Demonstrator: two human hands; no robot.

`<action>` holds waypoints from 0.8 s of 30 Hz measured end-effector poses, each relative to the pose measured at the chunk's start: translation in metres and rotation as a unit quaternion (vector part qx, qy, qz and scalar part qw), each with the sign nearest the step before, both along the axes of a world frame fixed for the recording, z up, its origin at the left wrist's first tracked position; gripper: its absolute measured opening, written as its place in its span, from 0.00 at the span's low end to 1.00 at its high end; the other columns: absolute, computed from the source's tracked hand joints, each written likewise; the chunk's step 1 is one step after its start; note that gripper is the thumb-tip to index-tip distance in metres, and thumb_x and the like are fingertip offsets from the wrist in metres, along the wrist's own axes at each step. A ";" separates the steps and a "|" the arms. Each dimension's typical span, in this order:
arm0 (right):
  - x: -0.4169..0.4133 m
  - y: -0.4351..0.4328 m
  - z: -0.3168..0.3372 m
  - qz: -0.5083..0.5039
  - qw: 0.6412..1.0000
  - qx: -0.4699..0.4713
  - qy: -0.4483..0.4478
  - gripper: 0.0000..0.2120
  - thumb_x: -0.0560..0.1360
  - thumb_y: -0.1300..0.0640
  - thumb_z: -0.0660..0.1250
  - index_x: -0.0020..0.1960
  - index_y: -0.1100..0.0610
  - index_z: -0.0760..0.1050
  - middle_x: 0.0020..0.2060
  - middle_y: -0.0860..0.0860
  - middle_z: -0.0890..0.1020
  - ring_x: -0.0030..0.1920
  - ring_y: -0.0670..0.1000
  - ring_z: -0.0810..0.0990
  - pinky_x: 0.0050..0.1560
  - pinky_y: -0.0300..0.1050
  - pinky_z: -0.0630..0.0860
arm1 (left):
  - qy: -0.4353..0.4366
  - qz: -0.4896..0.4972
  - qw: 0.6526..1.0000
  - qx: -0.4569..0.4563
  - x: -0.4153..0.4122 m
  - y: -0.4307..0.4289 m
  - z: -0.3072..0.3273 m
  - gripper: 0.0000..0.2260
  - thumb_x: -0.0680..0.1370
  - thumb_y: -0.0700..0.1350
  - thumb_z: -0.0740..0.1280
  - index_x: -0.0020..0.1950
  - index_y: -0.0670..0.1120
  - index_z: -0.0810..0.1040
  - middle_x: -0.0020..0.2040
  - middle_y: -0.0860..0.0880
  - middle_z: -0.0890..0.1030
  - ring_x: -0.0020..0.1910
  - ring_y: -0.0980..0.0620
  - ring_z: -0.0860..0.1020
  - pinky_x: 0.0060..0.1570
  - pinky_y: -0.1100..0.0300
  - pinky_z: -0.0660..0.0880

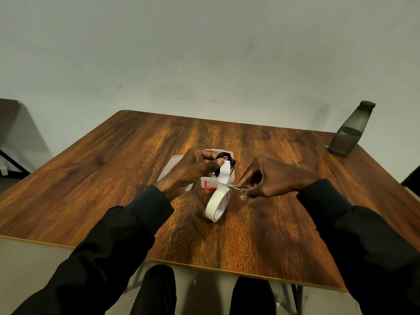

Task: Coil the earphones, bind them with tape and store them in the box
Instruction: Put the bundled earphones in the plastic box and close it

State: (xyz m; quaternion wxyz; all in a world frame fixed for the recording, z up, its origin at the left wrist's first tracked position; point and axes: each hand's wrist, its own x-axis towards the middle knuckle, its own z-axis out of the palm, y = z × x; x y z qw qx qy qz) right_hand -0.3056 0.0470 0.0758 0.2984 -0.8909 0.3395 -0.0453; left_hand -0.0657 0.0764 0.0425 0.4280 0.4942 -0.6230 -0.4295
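My left hand (191, 171) holds the coiled black earphones (225, 159) above the table, its thumb pinching a strip of white tape (223, 175) against the coil. The strip runs down to the tape roll (218, 204), which hangs from it just over the wood. My right hand (270, 178) grips small scissors (237, 187), whose blades meet the strip right above the roll. A clear plastic box (229, 179) with a red latch sits behind the hands, its lid (169, 168) open to the left.
A dark translucent bottle (351, 130) stands at the far right corner of the wooden table (136, 178). The table's near edge runs just above my knees. A dark chair or stand is at the far left, off the table.
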 end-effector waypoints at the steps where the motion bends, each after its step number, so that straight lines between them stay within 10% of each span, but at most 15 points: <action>1: 0.001 0.000 0.000 -0.002 1.000 -0.006 0.002 0.10 0.74 0.56 0.76 0.54 0.56 0.86 0.34 0.40 0.85 0.32 0.42 0.80 0.33 0.33 0.72 | 0.001 0.000 1.000 -0.001 0.000 0.000 0.000 0.10 0.81 0.41 0.68 0.55 0.36 0.83 0.47 0.46 0.85 0.32 0.65 0.78 0.34 0.71 0.73; 24: 0.004 0.010 0.002 0.005 0.998 -0.040 0.055 0.11 0.77 0.52 0.73 0.58 0.54 0.85 0.33 0.35 0.81 0.36 0.36 0.80 0.35 0.29 0.72 | 0.001 0.010 1.000 -0.006 -0.004 0.004 0.005 0.07 0.80 0.41 0.69 0.52 0.39 0.85 0.47 0.47 0.86 0.38 0.61 0.82 0.36 0.70 0.76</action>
